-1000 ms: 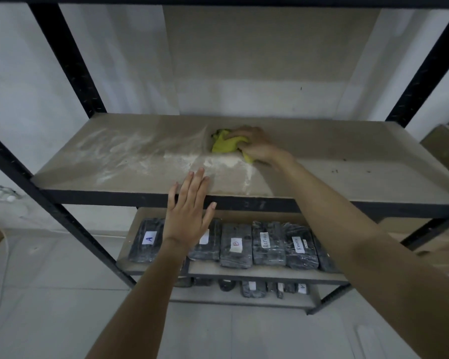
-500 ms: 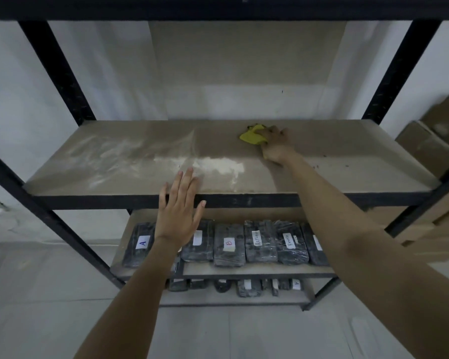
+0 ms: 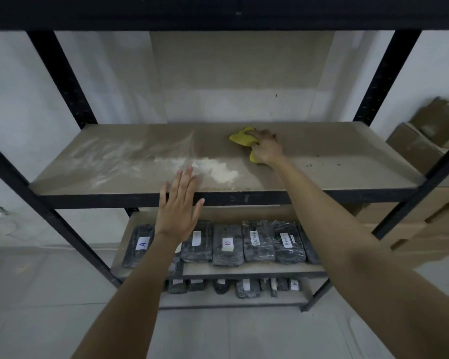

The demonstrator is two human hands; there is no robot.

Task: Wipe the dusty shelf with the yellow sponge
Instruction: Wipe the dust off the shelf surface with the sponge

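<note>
My right hand (image 3: 266,149) is out over the far half of the shelf (image 3: 347,161), fingers curled down over the yellow sponge (image 3: 240,138) and pressing it flat against the board; most of the sponge pokes out to the left of my knuckles, and a small yellow corner shows under the heel of the hand. My left hand (image 3: 178,206) is empty, fingers straight and close together with the thumb out to the right, hanging in front of the shelf's black front rail (image 3: 244,198), its fingertips overlapping the front edge of the board (I cannot tell whether they actually touch it). Just beyond those fingertips lies a thick white patch of dust (image 3: 218,169), and thinner, smeared dust (image 3: 109,156) spreads over the left half of the board, while the part to the right of the sponge looks plain brown with a few dark specks. Black uprights (image 3: 62,79) frame the unit against a pale wall. On the lower shelf (image 3: 244,269) a row of dark wrapped packages (image 3: 257,239) carries white labels, one marked A (image 3: 142,243) and one marked B (image 3: 227,245); more packages sit on the level below. Cardboard boxes (image 3: 425,141) are stacked to the right of the rack, and the floor (image 3: 49,307) is pale tile.
</note>
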